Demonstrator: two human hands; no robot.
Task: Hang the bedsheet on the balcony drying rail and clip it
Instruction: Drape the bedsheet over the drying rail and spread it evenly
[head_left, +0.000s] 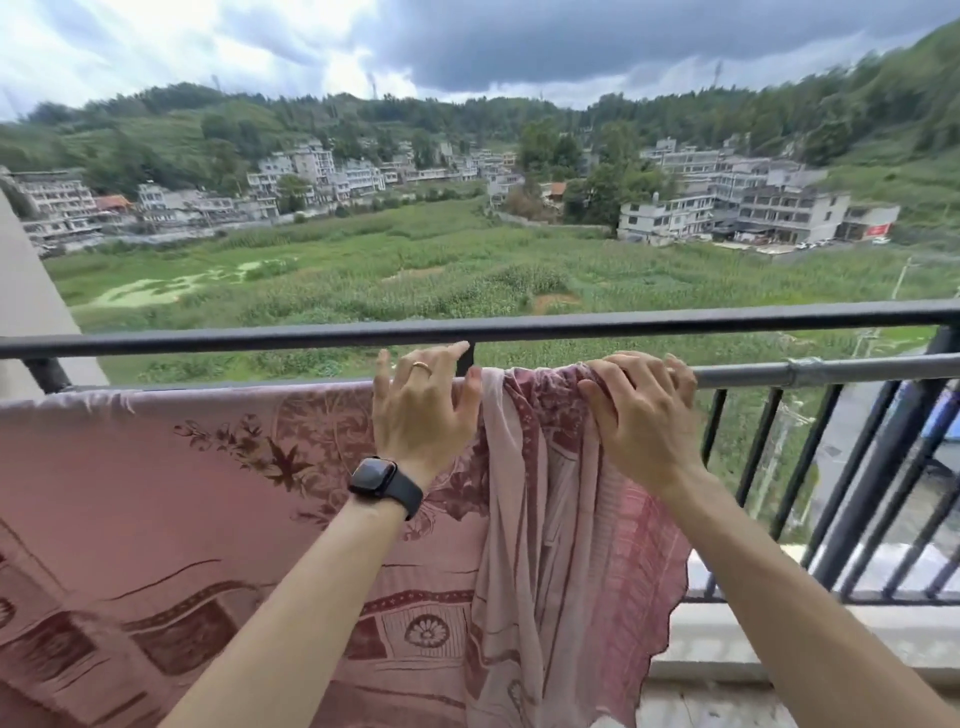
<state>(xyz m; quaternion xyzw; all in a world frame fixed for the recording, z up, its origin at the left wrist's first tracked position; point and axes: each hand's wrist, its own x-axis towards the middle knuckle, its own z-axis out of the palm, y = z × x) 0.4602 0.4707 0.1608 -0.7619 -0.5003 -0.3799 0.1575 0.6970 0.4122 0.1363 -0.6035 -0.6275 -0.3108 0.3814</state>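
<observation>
The bedsheet (208, 493) hangs over the drying rail (810, 371), flat on the left and bunched where our right hand (644, 415) grips it; our left hand (423, 410) rests open-fingered on the fold. We should pin with the left and draw the bunch rightward along the bare rail, evenly, before clipping.

We lose the drying rail (831, 373) beneath the bedsheet (156, 493), which itself runs off the left and bottom edges.
</observation>
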